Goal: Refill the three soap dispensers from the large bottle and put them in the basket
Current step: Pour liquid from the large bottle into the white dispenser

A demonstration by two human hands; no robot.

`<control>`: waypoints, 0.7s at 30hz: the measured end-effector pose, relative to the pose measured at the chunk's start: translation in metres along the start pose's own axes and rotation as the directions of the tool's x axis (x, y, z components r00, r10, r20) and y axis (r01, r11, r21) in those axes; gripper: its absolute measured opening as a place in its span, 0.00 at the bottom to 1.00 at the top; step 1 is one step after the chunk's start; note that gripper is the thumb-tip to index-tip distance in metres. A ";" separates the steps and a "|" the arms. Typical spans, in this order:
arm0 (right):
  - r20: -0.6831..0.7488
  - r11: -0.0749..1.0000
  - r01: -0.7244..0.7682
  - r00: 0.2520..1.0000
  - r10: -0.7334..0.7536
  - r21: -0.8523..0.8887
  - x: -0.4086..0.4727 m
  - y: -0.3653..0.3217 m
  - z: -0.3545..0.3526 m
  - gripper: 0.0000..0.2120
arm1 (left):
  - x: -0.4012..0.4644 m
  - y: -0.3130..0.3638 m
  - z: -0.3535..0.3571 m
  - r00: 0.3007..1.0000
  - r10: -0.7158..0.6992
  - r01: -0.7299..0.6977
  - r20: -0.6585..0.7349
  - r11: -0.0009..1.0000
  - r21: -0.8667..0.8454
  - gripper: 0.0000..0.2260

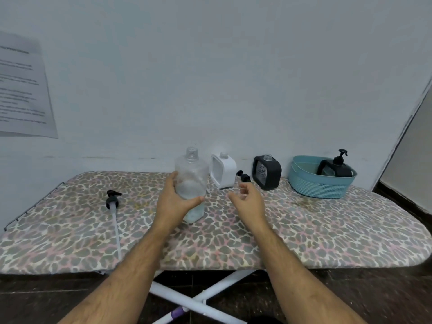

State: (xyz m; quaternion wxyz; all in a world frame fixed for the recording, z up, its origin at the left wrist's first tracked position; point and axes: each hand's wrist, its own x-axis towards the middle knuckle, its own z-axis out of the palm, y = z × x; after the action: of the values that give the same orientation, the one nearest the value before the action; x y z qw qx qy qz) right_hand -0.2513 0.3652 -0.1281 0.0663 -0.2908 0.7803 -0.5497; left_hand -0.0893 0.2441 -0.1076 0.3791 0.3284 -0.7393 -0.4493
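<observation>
Hands [173,202] over leopard-print ironing board [304,230] against pale wall [233,78].

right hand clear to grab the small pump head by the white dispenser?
Probably yes. The right hand is free, fingers loosely curled, just in front of the small pump head; nothing lies between them.

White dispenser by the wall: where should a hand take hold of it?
Grip the white dispenser across its flat sides at mid-body, coming from the front with the free right hand. It stands upright and uncapped, so keep it level and clear of the open neck.
</observation>
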 end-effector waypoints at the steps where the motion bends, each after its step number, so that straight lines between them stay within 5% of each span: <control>1: -0.014 1.000 0.005 1.000 -0.005 -0.017 0.006 -0.002 0.005 0.26 | 0.003 -0.004 -0.003 1.000 -0.011 0.011 -0.003 1.000 -0.009 0.45; 15: -0.076 0.998 -0.055 0.996 0.053 -0.030 0.091 -0.010 0.052 0.47 | 0.047 -0.042 -0.004 0.999 -0.048 0.048 -0.006 0.996 -0.069 0.45; 21: -0.056 0.994 -0.101 0.994 0.099 -0.045 0.108 -0.004 0.064 0.37 | 0.054 -0.053 -0.001 0.999 -0.022 0.024 0.032 0.996 -0.087 0.45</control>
State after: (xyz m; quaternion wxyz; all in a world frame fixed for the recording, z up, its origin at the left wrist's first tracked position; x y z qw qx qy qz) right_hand -0.3114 0.2552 -0.1258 0.0658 -0.2378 0.8084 -0.5344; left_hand -0.1077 0.1794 -0.1415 0.3762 0.3129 -0.7210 -0.4906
